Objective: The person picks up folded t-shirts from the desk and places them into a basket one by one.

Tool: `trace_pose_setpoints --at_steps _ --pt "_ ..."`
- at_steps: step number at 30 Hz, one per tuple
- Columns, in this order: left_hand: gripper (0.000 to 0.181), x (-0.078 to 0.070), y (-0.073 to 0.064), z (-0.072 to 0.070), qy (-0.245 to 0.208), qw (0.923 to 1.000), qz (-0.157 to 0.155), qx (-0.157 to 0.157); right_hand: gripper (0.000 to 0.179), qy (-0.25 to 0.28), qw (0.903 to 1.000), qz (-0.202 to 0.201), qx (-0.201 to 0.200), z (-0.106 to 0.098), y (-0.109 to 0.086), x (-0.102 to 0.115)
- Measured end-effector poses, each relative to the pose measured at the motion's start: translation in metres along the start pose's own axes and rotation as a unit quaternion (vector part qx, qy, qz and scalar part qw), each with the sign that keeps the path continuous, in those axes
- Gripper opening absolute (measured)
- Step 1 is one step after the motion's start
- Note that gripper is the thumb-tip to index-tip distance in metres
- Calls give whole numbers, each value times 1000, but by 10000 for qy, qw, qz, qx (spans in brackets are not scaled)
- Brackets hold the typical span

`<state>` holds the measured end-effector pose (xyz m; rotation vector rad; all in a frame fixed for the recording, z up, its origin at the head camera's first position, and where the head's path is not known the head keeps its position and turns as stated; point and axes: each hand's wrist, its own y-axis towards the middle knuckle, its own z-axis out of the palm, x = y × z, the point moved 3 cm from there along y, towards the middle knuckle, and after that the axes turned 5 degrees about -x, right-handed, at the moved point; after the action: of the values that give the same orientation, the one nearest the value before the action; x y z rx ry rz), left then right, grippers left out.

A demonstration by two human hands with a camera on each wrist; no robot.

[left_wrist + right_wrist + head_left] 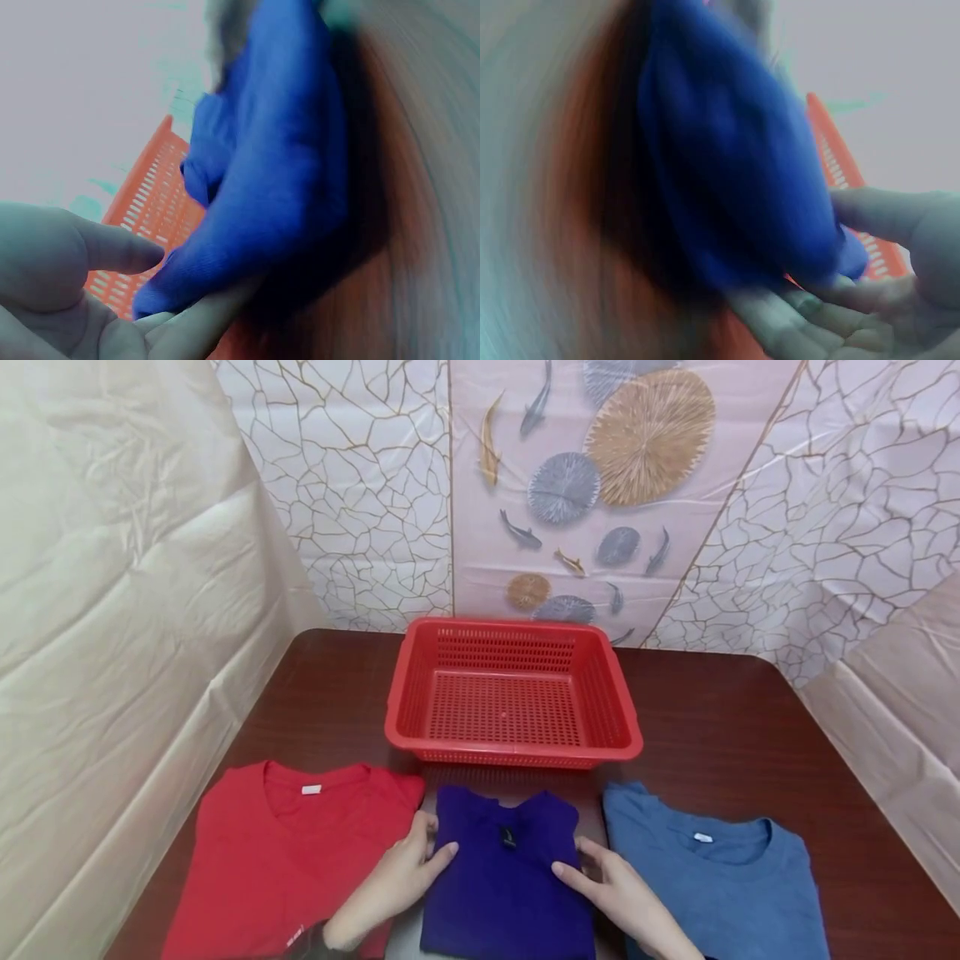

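Note:
A folded dark blue-purple T-shirt (506, 893) with a black neck label lies between both hands in the head view. My left hand (397, 877) grips its left edge, thumb on top; the left wrist view shows fingers reaching beneath the cloth (277, 165). At the opposite edge my right hand (622, 893) grips it the same way, with fingers under the cloth (735, 157) in the right wrist view. Both wrist views show the shirt sagging in a thick bundle above the brown table.
A red perforated basket (513, 750) with nothing in it stands behind the shirt on the dark brown table (705, 718). A folded red T-shirt (292, 860) lies to the left, a folded steel-blue T-shirt (735, 893) to the right. Patterned sheeting (360, 485) closes off the back.

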<state>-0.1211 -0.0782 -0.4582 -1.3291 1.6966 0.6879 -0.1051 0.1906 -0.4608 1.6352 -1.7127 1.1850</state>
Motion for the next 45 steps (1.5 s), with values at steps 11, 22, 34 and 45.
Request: trace_pose_setpoints --at_steps 11,22,34,45 --pt "66 2 -1 5 -2635 9535 -844 1197 80 3125 9288 1039 1699 2 -1 -2" --pt "62 -39 -10 -36 -3074 9347 -388 1739 75 3571 9085 912 1972 -27 -23 41" --pt "73 -75 19 -72 -2712 9518 -513 1340 69 3824 9082 659 1568 -62 -8 87" --pt "69 -89 82 -92 -2623 9575 -543 1066 65 3713 9217 279 1084 -88 42 111"
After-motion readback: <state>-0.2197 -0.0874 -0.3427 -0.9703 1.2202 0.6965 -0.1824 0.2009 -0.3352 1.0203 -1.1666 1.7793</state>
